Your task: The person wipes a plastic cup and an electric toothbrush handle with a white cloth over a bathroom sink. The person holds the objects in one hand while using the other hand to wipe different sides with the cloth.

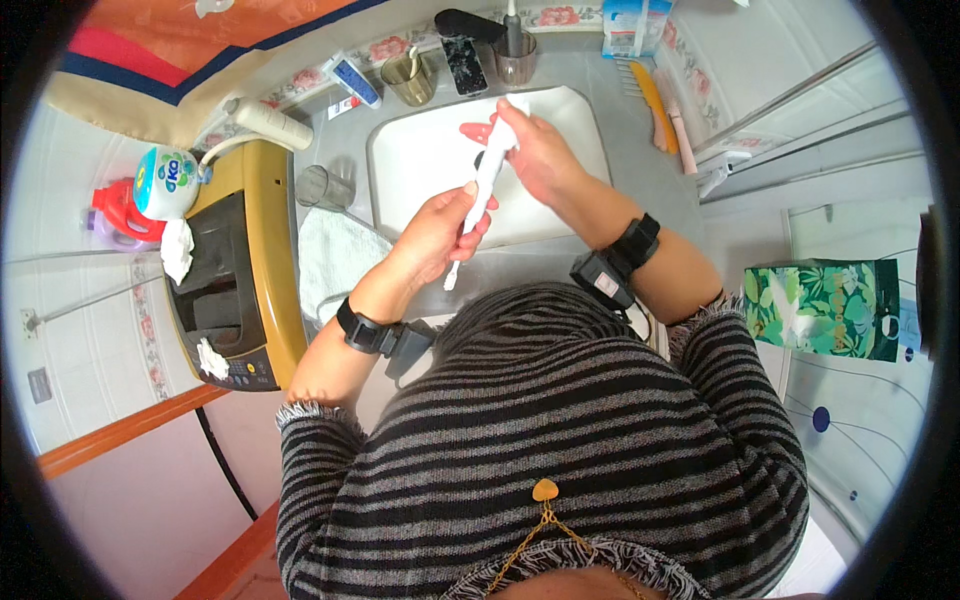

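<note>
Over the white sink basin [420,180], a white electric toothbrush [491,163] slants across both hands, its bristled head [450,279] pointing back towards my body. My left hand [442,229] grips it near the neck with thumb and fingers. At the far end of the handle, my right hand [544,154] holds a thin white piece, apparently a tissue [507,139], against it. Where tissue ends and handle begins is hard to tell. The dark drain hole shows partly behind the handle.
Behind the basin stand a brown tumbler [409,81], a dark soap dish [463,64] and another tumbler [516,69]. A clear cup [324,187] lies left beside a pale cloth [337,255]. The washing machine [281,262] flanks the counter; a yellow comb [651,105] lies right.
</note>
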The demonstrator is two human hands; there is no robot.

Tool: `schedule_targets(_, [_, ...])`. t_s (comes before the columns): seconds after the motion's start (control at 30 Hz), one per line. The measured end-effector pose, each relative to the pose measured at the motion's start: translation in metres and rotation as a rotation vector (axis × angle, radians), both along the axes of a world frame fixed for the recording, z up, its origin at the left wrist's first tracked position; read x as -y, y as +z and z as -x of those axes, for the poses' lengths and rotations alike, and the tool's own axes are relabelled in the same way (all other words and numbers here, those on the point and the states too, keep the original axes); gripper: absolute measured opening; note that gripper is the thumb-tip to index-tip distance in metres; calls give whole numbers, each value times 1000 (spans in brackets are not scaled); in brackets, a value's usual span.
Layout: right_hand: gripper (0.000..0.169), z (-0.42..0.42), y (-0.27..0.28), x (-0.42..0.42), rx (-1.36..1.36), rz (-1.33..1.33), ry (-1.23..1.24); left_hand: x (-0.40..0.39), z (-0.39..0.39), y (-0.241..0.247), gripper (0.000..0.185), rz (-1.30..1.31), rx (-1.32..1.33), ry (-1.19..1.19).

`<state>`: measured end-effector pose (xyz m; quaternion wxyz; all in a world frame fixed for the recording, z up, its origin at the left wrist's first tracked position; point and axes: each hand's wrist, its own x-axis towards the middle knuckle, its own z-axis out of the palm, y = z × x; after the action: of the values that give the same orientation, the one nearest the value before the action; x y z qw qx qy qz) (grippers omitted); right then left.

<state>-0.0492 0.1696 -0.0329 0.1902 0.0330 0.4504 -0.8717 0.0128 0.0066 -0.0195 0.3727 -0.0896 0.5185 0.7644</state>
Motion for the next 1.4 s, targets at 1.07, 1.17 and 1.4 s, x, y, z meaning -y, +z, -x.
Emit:
schedule_targets(1.07, [27,118,-12,-41,49,20,-241,2,103,-96,19,-371,468,316])
schedule_targets(1.17, [29,133,0,-30,85,91,-235,-9,121,-110,22,-469,479,462])
schedule_targets(1.4, [24,143,6,-27,129,196,-246,-15,142,-102,22,-618,553,517])
